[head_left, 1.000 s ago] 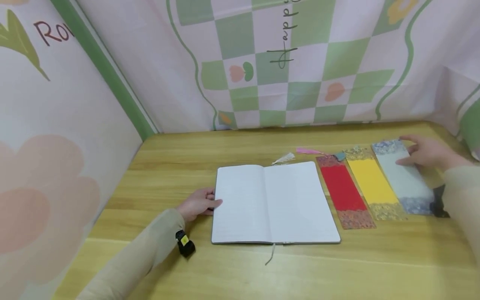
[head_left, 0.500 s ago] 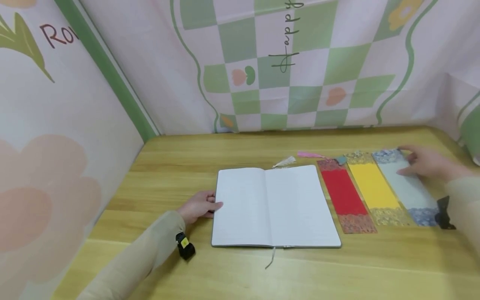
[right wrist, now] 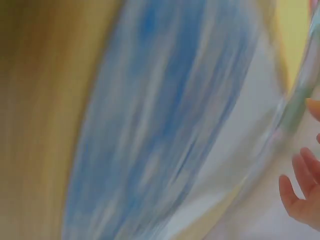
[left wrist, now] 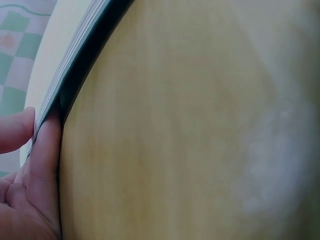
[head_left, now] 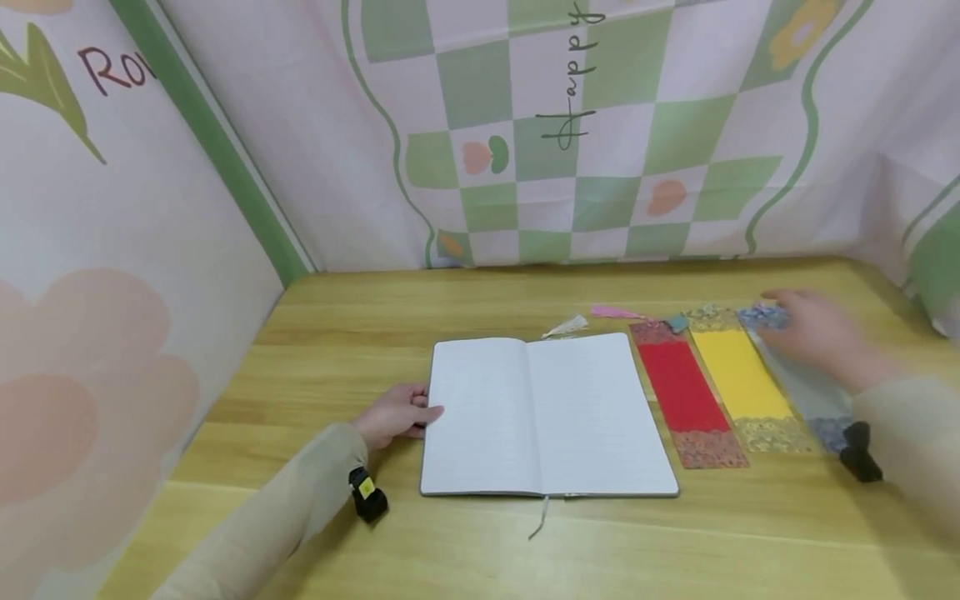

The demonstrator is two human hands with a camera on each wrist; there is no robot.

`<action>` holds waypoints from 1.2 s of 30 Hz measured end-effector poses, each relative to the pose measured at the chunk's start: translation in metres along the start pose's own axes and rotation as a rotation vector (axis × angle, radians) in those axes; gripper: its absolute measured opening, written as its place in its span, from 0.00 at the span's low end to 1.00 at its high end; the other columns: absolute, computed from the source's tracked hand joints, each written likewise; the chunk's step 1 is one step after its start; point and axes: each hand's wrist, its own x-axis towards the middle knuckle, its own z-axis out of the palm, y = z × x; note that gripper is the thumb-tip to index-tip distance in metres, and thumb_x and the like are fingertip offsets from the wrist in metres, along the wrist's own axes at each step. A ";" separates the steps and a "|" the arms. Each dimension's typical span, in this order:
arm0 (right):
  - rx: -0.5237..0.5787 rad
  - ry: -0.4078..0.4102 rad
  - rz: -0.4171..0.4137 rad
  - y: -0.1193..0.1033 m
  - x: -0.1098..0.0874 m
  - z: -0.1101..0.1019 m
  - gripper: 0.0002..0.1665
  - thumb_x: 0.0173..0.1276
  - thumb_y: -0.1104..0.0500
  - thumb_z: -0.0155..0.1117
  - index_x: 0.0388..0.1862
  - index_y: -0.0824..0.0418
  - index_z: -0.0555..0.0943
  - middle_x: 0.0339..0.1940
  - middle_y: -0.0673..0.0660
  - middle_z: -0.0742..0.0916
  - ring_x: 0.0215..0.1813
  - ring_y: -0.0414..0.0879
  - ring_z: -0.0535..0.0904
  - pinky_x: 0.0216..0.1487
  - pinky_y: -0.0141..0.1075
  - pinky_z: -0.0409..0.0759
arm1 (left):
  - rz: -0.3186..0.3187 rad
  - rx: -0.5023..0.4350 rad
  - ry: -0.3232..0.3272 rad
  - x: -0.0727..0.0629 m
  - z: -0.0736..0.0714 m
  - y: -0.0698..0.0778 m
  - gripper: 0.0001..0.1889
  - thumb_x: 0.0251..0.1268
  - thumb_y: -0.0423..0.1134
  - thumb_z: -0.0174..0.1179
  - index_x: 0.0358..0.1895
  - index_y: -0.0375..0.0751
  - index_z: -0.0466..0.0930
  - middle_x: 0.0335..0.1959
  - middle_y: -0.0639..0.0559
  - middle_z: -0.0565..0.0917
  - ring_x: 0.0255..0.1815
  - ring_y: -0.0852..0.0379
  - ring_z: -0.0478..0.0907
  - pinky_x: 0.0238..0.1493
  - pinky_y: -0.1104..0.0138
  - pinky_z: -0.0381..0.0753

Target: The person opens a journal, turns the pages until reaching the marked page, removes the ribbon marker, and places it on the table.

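An open notebook (head_left: 487,417) with white pages lies mid-table. My left hand (head_left: 395,412) pinches its left edge, thumb on the page and fingers under the cover. In the left wrist view the fingers (left wrist: 45,160) sit beneath the dark cover (left wrist: 92,55). To the notebook's right lie a red bookmark (head_left: 682,387), a yellow bookmark (head_left: 738,375) and a pale blue bookmark (head_left: 806,387). My right hand (head_left: 825,337), blurred, is over the blue bookmark's upper part and hides some of it. In the right wrist view its fingers (right wrist: 302,175) are loosely bent with nothing between them.
A white tassel (head_left: 566,325) and a pink tassel (head_left: 617,312) lie behind the notebook. A thin ribbon (head_left: 538,518) hangs from its front edge. Patterned cloth (head_left: 547,200) closes off the wooden table's (head_left: 360,308) back and left.
My right hand has moved left from the blue bookmark's right edge to over its upper part. Earlier, that bookmark shifted slightly toward me. My left hand stays on the notebook.
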 end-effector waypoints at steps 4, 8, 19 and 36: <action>-0.003 0.049 -0.102 -0.051 0.002 0.019 0.34 0.64 0.54 0.65 0.58 0.78 0.68 0.55 0.80 0.73 0.55 0.74 0.66 0.55 0.67 0.63 | -0.003 0.000 0.002 -0.001 0.000 -0.001 0.20 0.68 0.37 0.57 0.60 0.35 0.70 0.37 0.49 0.75 0.37 0.57 0.73 0.37 0.67 0.80; 0.018 -0.002 -0.222 -0.099 0.001 0.034 0.37 0.58 0.50 0.70 0.58 0.73 0.72 0.55 0.74 0.76 0.58 0.69 0.68 0.58 0.64 0.64 | -0.001 0.001 -0.011 0.001 0.002 -0.002 0.20 0.68 0.37 0.57 0.61 0.36 0.70 0.38 0.49 0.76 0.38 0.58 0.74 0.38 0.67 0.80; -0.004 -0.182 -0.413 -0.161 0.016 0.061 0.54 0.47 0.41 0.76 0.66 0.66 0.66 0.68 0.71 0.67 0.68 0.70 0.57 0.61 0.65 0.59 | 0.008 -0.012 -0.024 0.003 0.006 -0.001 0.18 0.67 0.36 0.57 0.57 0.36 0.72 0.37 0.49 0.76 0.37 0.57 0.74 0.38 0.68 0.79; -0.080 -0.374 -0.194 -0.196 0.040 0.051 0.67 0.38 0.43 0.81 0.71 0.69 0.58 0.72 0.72 0.58 0.70 0.74 0.48 0.61 0.67 0.60 | 0.044 -0.008 -0.044 0.004 -0.002 -0.004 0.06 0.68 0.35 0.56 0.39 0.38 0.69 0.26 0.53 0.67 0.30 0.60 0.69 0.31 0.71 0.76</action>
